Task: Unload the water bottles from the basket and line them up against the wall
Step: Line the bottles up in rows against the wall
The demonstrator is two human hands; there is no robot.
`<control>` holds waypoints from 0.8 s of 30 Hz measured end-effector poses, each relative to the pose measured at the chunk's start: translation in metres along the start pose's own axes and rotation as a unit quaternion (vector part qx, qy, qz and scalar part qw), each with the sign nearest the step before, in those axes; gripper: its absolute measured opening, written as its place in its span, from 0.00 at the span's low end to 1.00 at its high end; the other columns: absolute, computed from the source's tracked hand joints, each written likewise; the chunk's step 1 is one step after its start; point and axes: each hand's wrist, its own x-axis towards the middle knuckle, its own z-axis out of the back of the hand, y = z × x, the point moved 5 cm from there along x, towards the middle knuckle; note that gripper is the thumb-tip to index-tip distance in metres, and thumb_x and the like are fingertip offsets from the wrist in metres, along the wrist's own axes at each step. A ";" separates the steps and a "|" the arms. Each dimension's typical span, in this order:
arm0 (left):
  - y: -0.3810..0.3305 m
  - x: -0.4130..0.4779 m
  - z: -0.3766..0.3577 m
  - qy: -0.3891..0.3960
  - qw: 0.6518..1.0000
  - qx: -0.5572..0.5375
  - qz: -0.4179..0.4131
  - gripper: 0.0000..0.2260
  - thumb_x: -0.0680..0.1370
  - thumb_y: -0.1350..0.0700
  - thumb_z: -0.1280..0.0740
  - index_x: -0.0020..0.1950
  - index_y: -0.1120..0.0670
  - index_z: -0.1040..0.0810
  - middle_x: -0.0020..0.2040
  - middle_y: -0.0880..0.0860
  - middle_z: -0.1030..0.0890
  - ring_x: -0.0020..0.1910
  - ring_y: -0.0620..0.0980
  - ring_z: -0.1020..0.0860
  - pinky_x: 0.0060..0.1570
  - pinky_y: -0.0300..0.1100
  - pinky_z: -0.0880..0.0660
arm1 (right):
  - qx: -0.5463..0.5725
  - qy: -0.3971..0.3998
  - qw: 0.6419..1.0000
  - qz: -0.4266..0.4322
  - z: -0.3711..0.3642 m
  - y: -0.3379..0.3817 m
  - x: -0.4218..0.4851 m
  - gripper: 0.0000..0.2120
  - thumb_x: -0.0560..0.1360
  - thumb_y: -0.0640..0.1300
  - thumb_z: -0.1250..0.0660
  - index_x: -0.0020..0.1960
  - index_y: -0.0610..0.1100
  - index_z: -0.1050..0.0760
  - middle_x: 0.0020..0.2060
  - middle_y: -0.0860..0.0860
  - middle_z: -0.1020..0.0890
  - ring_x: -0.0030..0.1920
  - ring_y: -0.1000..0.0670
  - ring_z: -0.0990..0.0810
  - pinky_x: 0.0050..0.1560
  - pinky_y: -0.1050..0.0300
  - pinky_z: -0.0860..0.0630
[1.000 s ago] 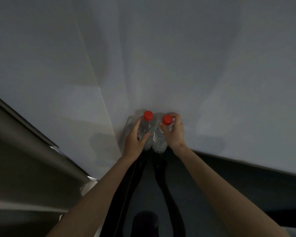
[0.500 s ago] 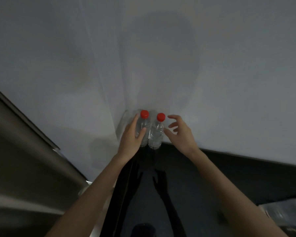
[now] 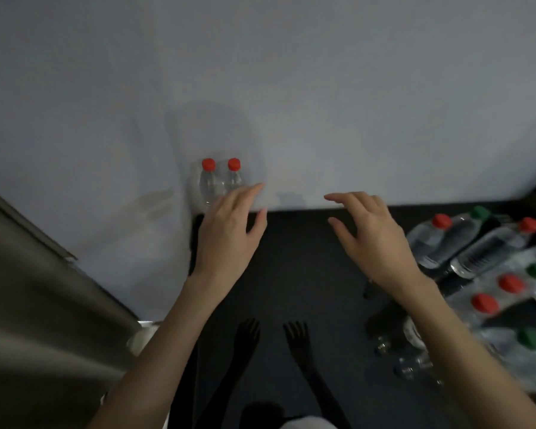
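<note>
Two clear water bottles with red caps, the left bottle (image 3: 210,182) and the right bottle (image 3: 234,178), stand upright side by side against the white wall (image 3: 322,88) in the corner. My left hand (image 3: 229,230) hovers just in front of them, fingers apart, holding nothing and covering their lower parts. My right hand (image 3: 372,236) is further right over the dark floor, open and empty. At the far right lie several more bottles (image 3: 489,252) with red and green caps, piled on their sides. The basket itself cannot be made out.
A grey-brown panel (image 3: 44,305) runs diagonally along the left side. The dark glossy floor (image 3: 291,274) reflects my arms. The wall to the right of the two standing bottles is bare down to the floor edge.
Both hands have let go of the two bottles and pulled back and to the right. The view has swung right, bringing the pile of bottles into sight.
</note>
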 end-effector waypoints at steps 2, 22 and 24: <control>-0.027 -0.005 -0.008 -0.001 0.999 -0.009 -0.034 0.18 0.80 0.53 0.36 0.69 0.53 0.27 0.60 0.52 0.20 0.58 0.50 0.22 0.56 0.42 0.25 | -0.023 -0.011 1.000 -0.016 0.014 -0.015 -0.023 0.17 0.78 0.46 0.34 0.66 0.48 0.27 0.59 0.49 0.22 0.58 0.45 0.26 0.48 0.49 0.24; -0.238 -0.077 -0.222 0.277 0.950 -0.106 -0.097 0.23 0.80 0.48 0.37 0.74 0.48 0.35 0.70 0.46 0.29 0.68 0.44 0.31 0.62 0.45 0.26 | -0.086 0.059 0.983 -0.152 0.096 -0.242 -0.157 0.17 0.76 0.48 0.34 0.64 0.49 0.27 0.61 0.49 0.25 0.59 0.45 0.26 0.48 0.46 0.21; -0.244 -0.082 -0.246 0.295 0.948 -0.105 -0.062 0.25 0.79 0.46 0.37 0.75 0.48 0.37 0.72 0.46 0.31 0.70 0.45 0.33 0.63 0.45 0.28 | -0.069 0.096 0.981 -0.152 0.092 -0.265 -0.158 0.18 0.77 0.47 0.33 0.66 0.49 0.28 0.62 0.49 0.26 0.61 0.44 0.28 0.52 0.46 0.22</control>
